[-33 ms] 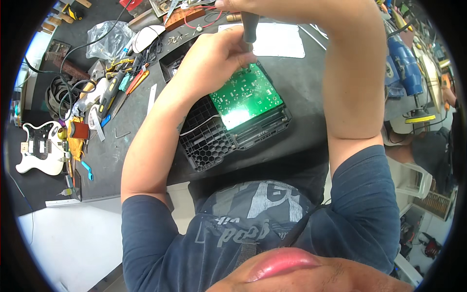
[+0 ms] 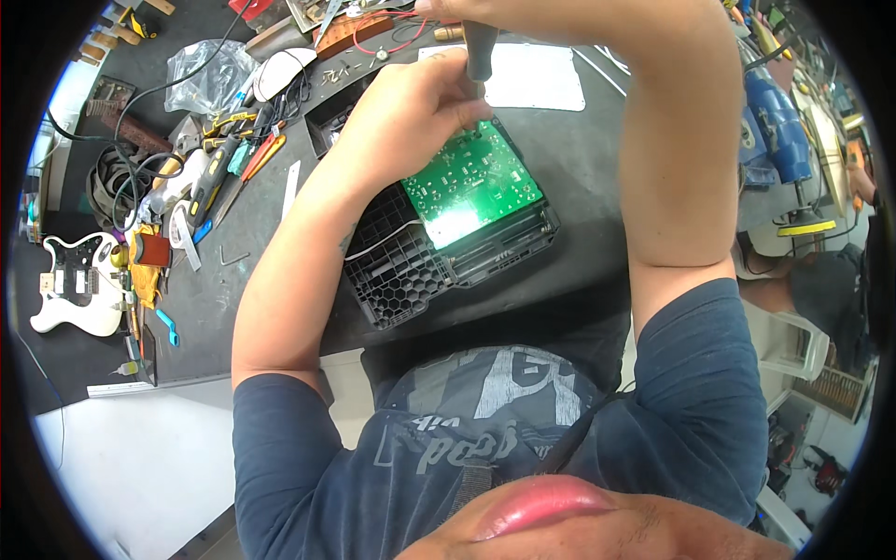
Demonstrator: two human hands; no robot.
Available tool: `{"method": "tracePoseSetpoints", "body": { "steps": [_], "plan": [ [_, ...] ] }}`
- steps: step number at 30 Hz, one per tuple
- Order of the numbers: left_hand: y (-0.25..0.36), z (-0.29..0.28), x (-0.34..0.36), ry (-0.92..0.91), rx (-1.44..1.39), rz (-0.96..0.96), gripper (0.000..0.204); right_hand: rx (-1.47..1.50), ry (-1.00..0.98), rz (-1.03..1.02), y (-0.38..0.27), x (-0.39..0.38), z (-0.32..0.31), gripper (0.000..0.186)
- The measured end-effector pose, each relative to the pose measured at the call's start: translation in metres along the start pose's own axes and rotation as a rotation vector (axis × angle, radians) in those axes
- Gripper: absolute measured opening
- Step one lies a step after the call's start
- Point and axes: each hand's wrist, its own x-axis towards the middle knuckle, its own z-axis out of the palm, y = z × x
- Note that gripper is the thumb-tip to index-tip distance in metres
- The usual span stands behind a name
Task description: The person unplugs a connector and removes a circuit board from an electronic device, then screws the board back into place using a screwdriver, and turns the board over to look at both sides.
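A head-worn camera looks down on a dark grey table [image 2: 597,168] where two bare forearms rise from the lower edge toward the top centre of the frame. The left hand [image 2: 411,107] sits just left of centre near the top, its fingers curled narrowly around the lower shaft of a slim grey-handled screwdriver [image 2: 479,49] held upright. The right hand [image 2: 485,11] is at the very top edge, closed over the upper end of the same tool; most of that hand is cut off by the frame, so its exact grip cannot be told. The tool's tip points down at the upper edge of a green rectangular circuit board [image 2: 474,179], which lies tilted in the middle of the frame. The board rests inside a black plastic housing with a honeycomb grid [image 2: 411,271], which lies on the table just below and left of the hands. A white rectangular plate [image 2: 537,79] lies flat behind the board, near the top. In the upper left, a clutter of pliers and screwdrivers with coloured handles [image 2: 229,163] is spread beside a clear plastic bag [image 2: 201,75]. At the far left edge lies a white electric guitar body [image 2: 70,280]. A blue power tool [image 2: 775,121] stands at the upper right.
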Motion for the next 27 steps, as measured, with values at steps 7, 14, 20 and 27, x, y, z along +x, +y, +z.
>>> {"method": "tracePoseSetpoints", "body": {
  "steps": [7, 14, 20, 27],
  "plan": [
    [-0.002, -0.001, -0.001, -0.003, 0.021, 0.004, 0.021, 0.055, -0.252, 0.129, 0.001, 0.011, -0.011, 0.029],
    [-0.008, -0.007, 0.000, -0.117, -0.193, -0.064, 0.018, 0.172, 0.045, -0.075, 0.001, -0.017, -0.010, 0.028],
    [-0.010, -0.005, -0.001, -0.127, -0.134, -0.035, 0.017, 0.060, -0.156, 0.169, -0.006, 0.003, -0.021, 0.031],
    [-0.012, -0.006, -0.001, -0.137, -0.212, -0.031, 0.016, -0.048, 0.182, -0.163, 0.019, 0.006, 0.037, 0.037]
  ]
}}
